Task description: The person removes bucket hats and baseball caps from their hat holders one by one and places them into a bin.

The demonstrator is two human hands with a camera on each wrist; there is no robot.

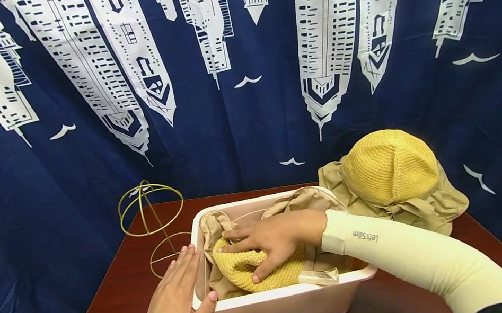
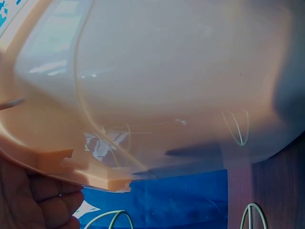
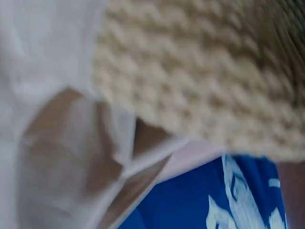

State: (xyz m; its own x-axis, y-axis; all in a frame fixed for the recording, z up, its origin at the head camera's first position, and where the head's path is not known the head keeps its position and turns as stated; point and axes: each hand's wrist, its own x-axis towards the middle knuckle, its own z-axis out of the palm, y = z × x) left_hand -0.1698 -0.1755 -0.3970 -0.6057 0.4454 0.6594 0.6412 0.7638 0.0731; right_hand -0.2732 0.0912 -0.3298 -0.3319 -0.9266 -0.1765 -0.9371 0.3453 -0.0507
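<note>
A pale pink plastic bin (image 1: 284,309) stands on the table, with a yellow knit hat (image 1: 268,277) and beige cloth (image 1: 215,231) inside. My right hand (image 1: 274,239) lies on the knit hat, fingers spread over its top. At the bin's left end rests my left hand (image 1: 174,295), its fingers extended along the rim and its thumb at the near corner. The left wrist view shows the bin's smooth outer wall (image 2: 181,71) and part of the left hand (image 2: 43,200). Close up in the right wrist view are the blurred knit (image 3: 190,71) and beige cloth (image 3: 62,157); the right hand is out of sight there.
A second yellow knit hat (image 1: 392,166) sits on a beige sun hat with a wide brim (image 1: 449,198), behind the bin to the right. Left of the bin stands a gold wire hat stand (image 1: 155,229). A blue printed curtain (image 1: 239,142) hangs behind the reddish-brown table (image 1: 103,305).
</note>
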